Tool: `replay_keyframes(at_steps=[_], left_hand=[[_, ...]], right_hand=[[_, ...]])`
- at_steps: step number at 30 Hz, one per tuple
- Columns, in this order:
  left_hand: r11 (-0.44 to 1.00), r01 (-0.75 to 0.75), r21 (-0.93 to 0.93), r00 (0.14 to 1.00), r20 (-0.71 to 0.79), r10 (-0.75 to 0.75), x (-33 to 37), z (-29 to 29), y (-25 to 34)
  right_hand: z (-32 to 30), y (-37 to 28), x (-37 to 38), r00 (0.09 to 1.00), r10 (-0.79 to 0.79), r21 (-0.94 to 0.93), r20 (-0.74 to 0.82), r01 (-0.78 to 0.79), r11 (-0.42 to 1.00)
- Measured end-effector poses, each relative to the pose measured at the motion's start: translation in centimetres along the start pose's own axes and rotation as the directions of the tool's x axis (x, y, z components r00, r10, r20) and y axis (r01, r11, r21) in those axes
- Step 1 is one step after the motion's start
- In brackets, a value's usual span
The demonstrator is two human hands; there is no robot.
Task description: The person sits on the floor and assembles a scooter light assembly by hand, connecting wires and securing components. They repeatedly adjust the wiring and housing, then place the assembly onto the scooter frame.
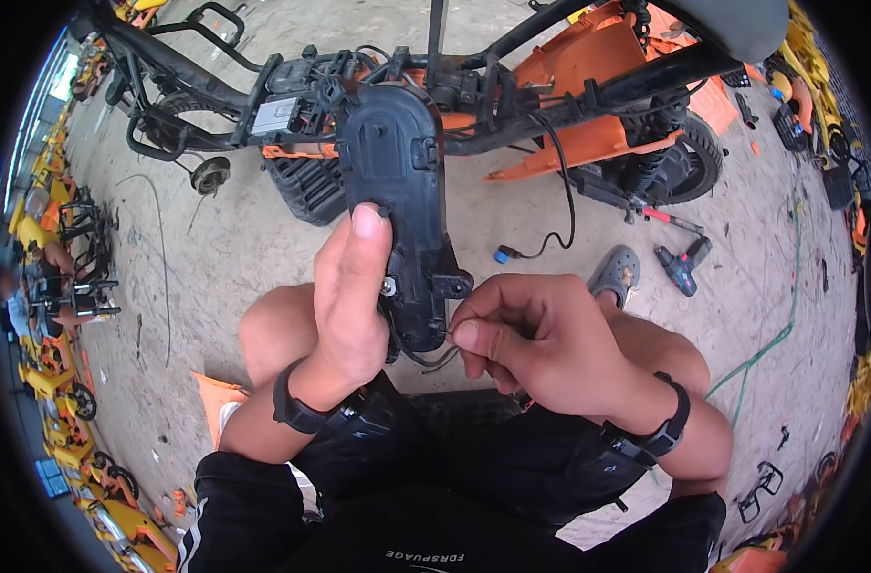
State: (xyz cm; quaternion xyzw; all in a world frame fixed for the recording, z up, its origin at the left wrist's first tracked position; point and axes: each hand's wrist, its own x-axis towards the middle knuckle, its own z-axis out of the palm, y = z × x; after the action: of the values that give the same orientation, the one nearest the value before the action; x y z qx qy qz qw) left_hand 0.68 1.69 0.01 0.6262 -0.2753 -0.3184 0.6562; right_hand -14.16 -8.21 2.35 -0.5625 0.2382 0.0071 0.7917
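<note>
A long black plastic housing with rounded ends stands upright in front of me. My left hand is closed around its left side, the thumb pressed on its face. At the housing's lower end, a thin dark cable loops out toward my right hand. Thumb and forefinger of that hand pinch the cable close to the bottom right edge, just under a small black lug. A silvery bolt or nut shows beside my left thumb. What lies behind the housing is hidden.
Beyond it is a stripped black scooter frame with orange panels. A black cable with a blue connector hangs down. On the concrete floor lie a cordless drill and a red-handled tool. Yellow scooters line the left side.
</note>
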Motion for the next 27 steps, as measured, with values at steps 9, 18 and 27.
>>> replay_keyframes(at_steps=[9, 18, 27], left_hand=[[0.990, 0.088, -0.107, 0.996, -0.014, -0.090, 0.5, 0.0, 0.2], [0.981, 0.147, -0.123, 0.989, 0.015, -0.147, 0.8, -0.6, 0.3], [0.998, 0.057, -0.002, 0.998, -0.014, -0.057, 0.5, -0.3, 0.3]], right_hand=[[0.6, 0.7, 0.3, 0.984, -0.164, -0.076, -0.065, 0.159, 0.984], [0.8, 2.0, 0.6, 0.726, -0.687, -0.629, -0.034, 0.518, 0.579], [0.8, 2.0, 0.1, 0.569, -0.778, -0.878, 0.267, 0.477, 0.048]])
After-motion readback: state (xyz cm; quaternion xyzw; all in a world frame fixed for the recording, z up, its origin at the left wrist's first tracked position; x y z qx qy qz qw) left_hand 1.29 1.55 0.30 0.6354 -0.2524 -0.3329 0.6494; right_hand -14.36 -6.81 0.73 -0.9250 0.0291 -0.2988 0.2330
